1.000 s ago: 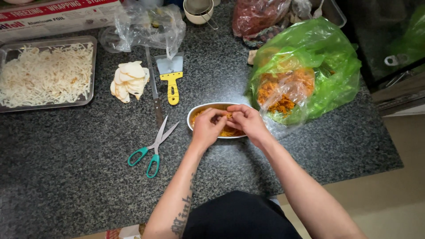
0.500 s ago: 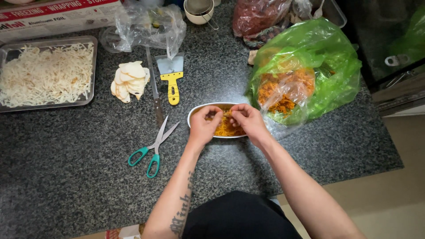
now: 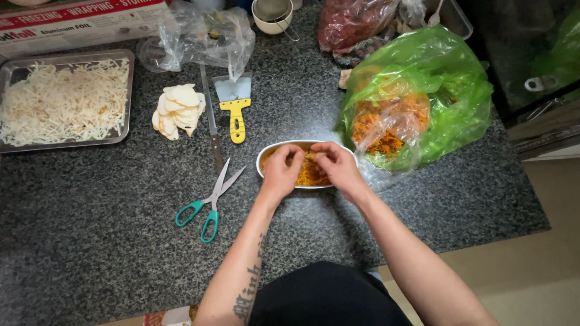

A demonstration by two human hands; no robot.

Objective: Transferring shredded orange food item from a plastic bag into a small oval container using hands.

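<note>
A small white oval dish (image 3: 266,156) sits on the dark speckled counter (image 3: 109,241) and holds orange shredded food (image 3: 309,174). My left hand (image 3: 281,172) and my right hand (image 3: 335,166) are both over the dish, fingertips pinching the shreds between them. To the right lies a green plastic bag (image 3: 447,96) with a clear inner bag of the same orange shreds (image 3: 386,124).
Teal-handled scissors (image 3: 208,202) lie open left of the dish. A long knife (image 3: 211,124) and a yellow-handled scraper (image 3: 234,108) lie behind them, beside pale sliced pieces (image 3: 176,110). A metal tray of white shreds (image 3: 63,99) is at far left. The counter edge runs at right.
Both hands stay over the dish; the fingers have shifted slightly as they work the orange shreds. Nothing else has moved.
</note>
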